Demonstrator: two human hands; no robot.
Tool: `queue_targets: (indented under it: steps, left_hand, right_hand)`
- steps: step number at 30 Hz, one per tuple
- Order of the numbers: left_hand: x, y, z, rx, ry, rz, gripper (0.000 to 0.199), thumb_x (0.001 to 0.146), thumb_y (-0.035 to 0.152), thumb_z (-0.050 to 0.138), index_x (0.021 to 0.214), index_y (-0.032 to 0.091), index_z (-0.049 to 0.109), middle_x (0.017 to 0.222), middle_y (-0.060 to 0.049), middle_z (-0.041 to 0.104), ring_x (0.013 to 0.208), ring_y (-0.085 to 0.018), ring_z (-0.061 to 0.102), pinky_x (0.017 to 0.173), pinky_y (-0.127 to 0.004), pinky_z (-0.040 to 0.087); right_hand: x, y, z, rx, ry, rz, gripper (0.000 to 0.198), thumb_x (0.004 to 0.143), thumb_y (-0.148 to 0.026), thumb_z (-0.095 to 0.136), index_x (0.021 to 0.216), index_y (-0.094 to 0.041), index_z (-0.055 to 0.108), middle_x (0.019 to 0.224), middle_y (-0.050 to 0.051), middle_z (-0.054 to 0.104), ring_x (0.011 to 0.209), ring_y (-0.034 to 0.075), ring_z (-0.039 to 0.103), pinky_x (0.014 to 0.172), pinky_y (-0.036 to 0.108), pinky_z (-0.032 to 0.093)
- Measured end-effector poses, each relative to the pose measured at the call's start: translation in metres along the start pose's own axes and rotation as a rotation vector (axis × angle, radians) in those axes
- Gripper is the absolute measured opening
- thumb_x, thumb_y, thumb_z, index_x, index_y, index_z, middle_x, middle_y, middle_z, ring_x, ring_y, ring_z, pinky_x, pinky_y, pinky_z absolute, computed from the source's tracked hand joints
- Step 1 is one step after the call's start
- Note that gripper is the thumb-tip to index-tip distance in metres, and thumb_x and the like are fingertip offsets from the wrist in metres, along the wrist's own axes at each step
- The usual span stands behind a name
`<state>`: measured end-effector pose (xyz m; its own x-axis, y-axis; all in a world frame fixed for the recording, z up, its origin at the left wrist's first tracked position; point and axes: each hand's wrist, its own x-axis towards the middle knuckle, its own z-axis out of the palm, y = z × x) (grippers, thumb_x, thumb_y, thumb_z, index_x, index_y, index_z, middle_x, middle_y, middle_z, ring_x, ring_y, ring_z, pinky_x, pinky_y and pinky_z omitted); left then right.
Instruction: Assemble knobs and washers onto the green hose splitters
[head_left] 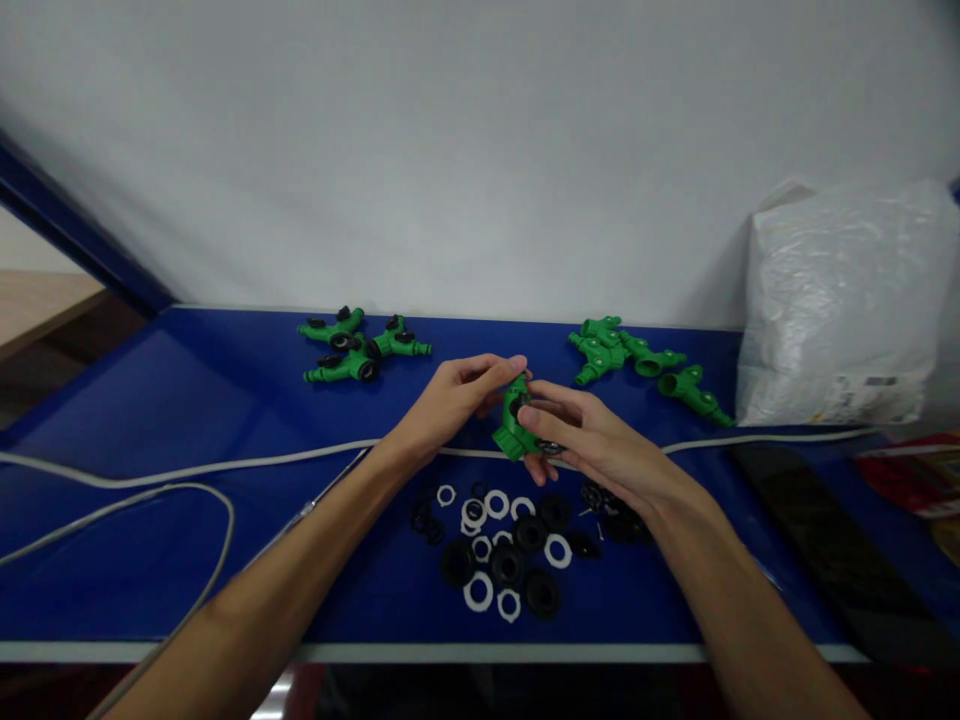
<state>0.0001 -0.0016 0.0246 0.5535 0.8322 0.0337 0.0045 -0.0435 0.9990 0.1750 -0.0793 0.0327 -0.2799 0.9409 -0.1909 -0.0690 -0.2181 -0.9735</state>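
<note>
Above the middle of the blue table I hold a green Y-shaped hose splitter (511, 432) between both hands. My left hand (480, 385) pinches its upper end, with thumb and fingers closed on it. My right hand (581, 430) grips its right side, the thumb lying by a black part on the body. A small dark piece (551, 448) shows at the right fingers, too blurred to name. Below the hands lie several white rings (557, 551) and several black round caps (506, 566). Small black parts and screws (596, 500) sit under my right wrist, partly hidden.
Green splitters with black knobs (352, 365) lie at the back left, and bare green splitter bodies (600, 350) at the back right. A white cable (285, 458) crosses the blue table (247, 390). At right stand a plastic-wrapped package (840, 310) and a dark flat object (825, 540).
</note>
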Motion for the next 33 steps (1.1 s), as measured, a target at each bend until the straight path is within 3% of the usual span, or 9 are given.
queue_targets:
  steps: [2,5,9,12,17,23,26,29,33]
  left_hand:
    - [-0.001,0.0,0.001,0.038,-0.006,0.026,0.048,0.091,0.063,0.062,0.087,0.017,0.074,0.066,0.002,0.049,0.062,-0.011,0.043,0.06,-0.026,0.034]
    - [-0.003,0.0,0.001,0.075,-0.027,0.051,0.054,0.094,0.066,0.055,0.103,0.017,0.075,0.078,-0.002,0.061,0.071,-0.014,0.053,0.066,-0.027,0.042]
    - [-0.004,-0.002,0.002,0.07,-0.098,0.089,0.058,0.089,0.059,0.068,0.132,0.019,0.067,0.116,-0.009,0.07,0.093,-0.019,0.063,0.08,-0.031,0.049]
    - [-0.001,-0.007,0.002,0.029,-0.154,0.128,0.056,0.087,0.054,0.074,0.129,0.017,0.07,0.117,-0.009,0.072,0.098,-0.021,0.064,0.089,-0.034,0.049]
    - [0.003,-0.01,0.002,-0.099,-0.158,0.139,0.048,0.09,0.053,0.07,0.122,0.017,0.074,0.116,-0.009,0.073,0.102,-0.022,0.065,0.089,-0.033,0.049]
    - [0.005,-0.01,0.001,-0.192,0.025,0.039,0.037,0.089,0.049,0.072,0.104,0.016,0.073,0.102,-0.007,0.074,0.08,-0.014,0.066,0.077,-0.028,0.053]
    - [0.011,-0.012,-0.005,-0.27,0.215,0.036,0.031,0.09,0.047,0.07,0.095,0.016,0.069,0.107,-0.008,0.075,0.073,-0.011,0.064,0.073,-0.027,0.053]
    - [0.015,-0.013,-0.012,-0.323,0.351,0.039,0.03,0.09,0.046,0.069,0.094,0.017,0.069,0.112,-0.008,0.075,0.074,-0.011,0.064,0.076,-0.027,0.052]
    - [0.014,-0.014,-0.012,-0.348,0.381,0.002,0.025,0.088,0.04,0.073,0.092,0.016,0.071,0.115,-0.009,0.075,0.081,-0.012,0.064,0.082,-0.028,0.053]
  right_hand:
    - [0.0,-0.001,0.001,0.001,0.007,0.003,0.042,0.084,-0.049,0.08,0.114,-0.021,0.069,0.074,-0.002,0.066,0.058,0.012,0.062,0.055,0.026,0.045]
    - [0.003,-0.003,0.003,0.075,0.152,-0.04,0.038,0.083,-0.048,0.081,0.109,-0.022,0.07,0.083,0.0,0.071,0.067,0.013,0.066,0.064,0.028,0.051]
    - [0.011,0.0,-0.001,0.181,0.362,-0.276,0.025,0.078,-0.035,0.086,0.095,-0.025,0.071,0.095,-0.002,0.074,0.096,0.015,0.069,0.091,0.028,0.054]
    - [0.015,0.003,-0.004,0.214,0.442,-0.376,0.028,0.072,-0.028,0.09,0.089,-0.028,0.066,0.091,-0.005,0.072,0.095,0.014,0.069,0.093,0.028,0.056]
    - [0.015,0.006,-0.002,0.125,0.472,-0.402,0.034,0.071,-0.033,0.09,0.09,-0.028,0.063,0.095,-0.005,0.071,0.098,0.014,0.069,0.099,0.032,0.056]
    - [0.015,0.006,-0.005,0.044,0.502,-0.329,0.049,0.07,-0.049,0.09,0.101,-0.029,0.059,0.092,-0.002,0.071,0.095,0.019,0.07,0.087,0.038,0.059]
    - [0.012,0.003,-0.009,-0.295,0.558,-0.265,0.045,0.071,-0.055,0.087,0.095,-0.025,0.064,0.081,-0.001,0.069,0.081,0.019,0.066,0.073,0.034,0.054]
    - [0.004,-0.002,-0.009,-0.685,0.363,-0.205,0.034,0.077,-0.053,0.082,0.08,-0.021,0.07,0.075,0.0,0.066,0.071,0.016,0.059,0.067,0.032,0.045]
    - [-0.004,-0.004,0.001,-0.855,-0.017,-0.112,0.022,0.083,-0.044,0.08,0.084,-0.023,0.075,0.073,-0.002,0.064,0.068,0.014,0.056,0.063,0.029,0.042]
